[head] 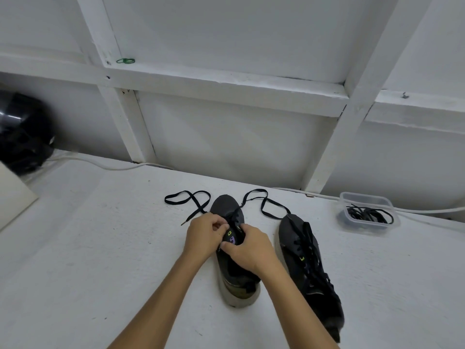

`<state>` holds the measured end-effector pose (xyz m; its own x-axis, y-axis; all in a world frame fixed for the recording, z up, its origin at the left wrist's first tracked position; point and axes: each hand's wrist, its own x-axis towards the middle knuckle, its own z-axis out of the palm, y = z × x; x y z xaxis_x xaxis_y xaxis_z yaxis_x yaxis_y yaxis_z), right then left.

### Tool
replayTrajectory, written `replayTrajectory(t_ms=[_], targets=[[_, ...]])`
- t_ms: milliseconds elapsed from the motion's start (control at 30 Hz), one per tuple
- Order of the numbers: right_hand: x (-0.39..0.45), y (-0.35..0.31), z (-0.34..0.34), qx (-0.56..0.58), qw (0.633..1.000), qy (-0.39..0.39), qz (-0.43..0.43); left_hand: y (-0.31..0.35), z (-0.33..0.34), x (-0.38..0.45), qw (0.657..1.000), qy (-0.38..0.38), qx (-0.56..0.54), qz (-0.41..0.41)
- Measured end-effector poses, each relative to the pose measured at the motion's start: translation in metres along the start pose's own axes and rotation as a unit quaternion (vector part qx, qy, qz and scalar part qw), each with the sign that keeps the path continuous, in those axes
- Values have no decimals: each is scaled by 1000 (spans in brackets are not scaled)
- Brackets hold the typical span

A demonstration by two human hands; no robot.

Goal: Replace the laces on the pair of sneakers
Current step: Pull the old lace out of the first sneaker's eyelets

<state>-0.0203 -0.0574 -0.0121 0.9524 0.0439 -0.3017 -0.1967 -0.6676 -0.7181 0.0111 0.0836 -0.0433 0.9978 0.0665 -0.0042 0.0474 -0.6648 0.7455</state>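
Two dark grey sneakers stand on a white surface, toes pointing away from me. The left sneaker [227, 207] lies under both my hands, and its black lace [187, 197] trails out in loops to the left and right of the toe. My left hand [203, 235] pinches at the eyelet row on the shoe's left side. My right hand [249, 248] grips the tongue and right side of the upper. The right sneaker [305, 268] stands alongside, fully laced in black.
A clear plastic tub [368, 212] holding black laces sits at the right. A white cable [105, 165] runs along the foot of the white panelled wall. A black bag [22, 132] and a pale board [12, 195] are at far left.
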Motion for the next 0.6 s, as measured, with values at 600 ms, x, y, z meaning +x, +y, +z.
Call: replayTrajectory(t_ms=[600], targets=[[-2,7,13,-14,999,35,5,-6,-16,18,949,-120,-252,-146]])
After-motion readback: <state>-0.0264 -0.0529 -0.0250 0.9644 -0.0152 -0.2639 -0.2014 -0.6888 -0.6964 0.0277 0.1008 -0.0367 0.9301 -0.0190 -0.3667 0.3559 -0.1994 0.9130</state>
